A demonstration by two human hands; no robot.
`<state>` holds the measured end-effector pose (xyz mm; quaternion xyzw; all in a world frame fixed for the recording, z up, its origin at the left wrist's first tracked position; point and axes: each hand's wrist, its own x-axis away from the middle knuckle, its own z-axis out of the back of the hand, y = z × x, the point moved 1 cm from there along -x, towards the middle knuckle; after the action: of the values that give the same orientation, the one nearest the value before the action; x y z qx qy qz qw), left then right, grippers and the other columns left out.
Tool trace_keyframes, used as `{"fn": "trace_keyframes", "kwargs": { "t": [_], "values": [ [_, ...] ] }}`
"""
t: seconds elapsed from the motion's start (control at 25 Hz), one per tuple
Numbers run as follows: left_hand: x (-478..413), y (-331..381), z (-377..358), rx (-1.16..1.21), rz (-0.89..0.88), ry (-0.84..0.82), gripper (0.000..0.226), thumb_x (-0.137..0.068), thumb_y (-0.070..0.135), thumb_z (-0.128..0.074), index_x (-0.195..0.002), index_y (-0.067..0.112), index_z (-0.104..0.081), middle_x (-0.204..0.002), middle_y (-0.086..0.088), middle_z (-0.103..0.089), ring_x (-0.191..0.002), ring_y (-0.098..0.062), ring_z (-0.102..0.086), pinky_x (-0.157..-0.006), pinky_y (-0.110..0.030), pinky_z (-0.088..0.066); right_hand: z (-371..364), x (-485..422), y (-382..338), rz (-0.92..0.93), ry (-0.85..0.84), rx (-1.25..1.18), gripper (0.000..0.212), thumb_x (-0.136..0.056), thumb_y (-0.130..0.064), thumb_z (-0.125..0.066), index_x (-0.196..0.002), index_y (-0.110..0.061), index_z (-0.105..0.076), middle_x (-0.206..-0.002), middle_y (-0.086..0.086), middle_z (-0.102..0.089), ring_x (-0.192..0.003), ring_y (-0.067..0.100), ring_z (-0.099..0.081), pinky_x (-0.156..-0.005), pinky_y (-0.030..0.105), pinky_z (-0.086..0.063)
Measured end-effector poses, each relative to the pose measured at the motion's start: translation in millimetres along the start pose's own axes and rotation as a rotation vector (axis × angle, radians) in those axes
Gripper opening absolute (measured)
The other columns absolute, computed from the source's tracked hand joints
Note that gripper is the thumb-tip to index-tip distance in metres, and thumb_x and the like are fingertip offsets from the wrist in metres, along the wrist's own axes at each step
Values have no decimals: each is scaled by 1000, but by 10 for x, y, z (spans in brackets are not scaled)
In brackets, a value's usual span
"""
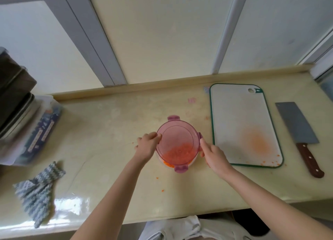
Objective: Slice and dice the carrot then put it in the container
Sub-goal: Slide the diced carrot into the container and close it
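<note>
A round container (193, 161) with a pale base sits near the middle of the cream countertop (108, 124), closer to its near edge, with a round pink translucent plastic lid (177, 131) lying on top. Being round, it has no long axis. The lid's latch tabs stick out toward the far wall, toward the person and to the right. Diced orange carrot (177, 152) shows through the lid, heaped on the side nearest the person.

The left hand (146, 146) grips the lid's left edge with curled fingers. The right hand (214, 155) holds the right edge, its forefinger stretched along the rim by the right tab and the other fingers curled below.

Just right of the container lies a white rectangular cutting board with a green rim (239, 117), its long axis running away from the person. It bears an orange stain and a few carrot bits (272, 162) at its near right corner. Beside that is a grey steel cleaver with a brown wooden handle (297, 126), blade pointing away. A grey-blue knitted cloth (38, 187) lies crumpled at the near left.
</note>
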<state>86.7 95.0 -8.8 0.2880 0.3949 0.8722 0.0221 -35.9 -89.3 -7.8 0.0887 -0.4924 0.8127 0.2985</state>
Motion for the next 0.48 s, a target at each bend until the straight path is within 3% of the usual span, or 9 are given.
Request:
{"fn": "trace_keyframes", "kwargs": {
  "t": [0.12, 0.24, 0.36, 0.48],
  "values": [
    [95, -53, -30, -568, -142, 166, 38, -97, 42, -35, -83, 18, -61, -93, -3, -44, -107, -28, -35, -104, -42, -18, -90, -22, 95, -28, -22, 99, 44, -101, -38, -38, -70, -11, -49, -69, 7, -53, -67, 23, -51, -60, 30, -33],
    [107, -66, -47, -824, -185, 191, 45, -100, 43, -25, -104, 17, -62, -109, -7, -49, -114, -30, -34, -111, -48, -9, -124, -32, 102, -46, -42, 214, 44, -102, -39, -34, -64, -18, -41, -61, 1, -45, -58, 17, -44, -55, 30, -31],
    [83, -104, -80, -836, -95, 99, 45, -100, 44, -21, -116, 17, -53, -121, -9, -48, -120, -31, -33, -109, -50, -12, -126, -46, 114, -61, -76, 303, 47, -102, -46, -31, -69, -15, -48, -63, 1, -48, -62, 20, -49, -59, 30, -35],
    [49, -139, -79, -581, 17, -5, 44, -100, 45, -24, -123, 17, -49, -124, -10, -50, -123, -31, -33, -104, -45, -21, -146, -103, 113, -128, -91, 378, 49, -100, -51, -26, -103, -10, -53, -89, 5, -61, -85, 25, -59, -74, 33, -45]
  ]
}}
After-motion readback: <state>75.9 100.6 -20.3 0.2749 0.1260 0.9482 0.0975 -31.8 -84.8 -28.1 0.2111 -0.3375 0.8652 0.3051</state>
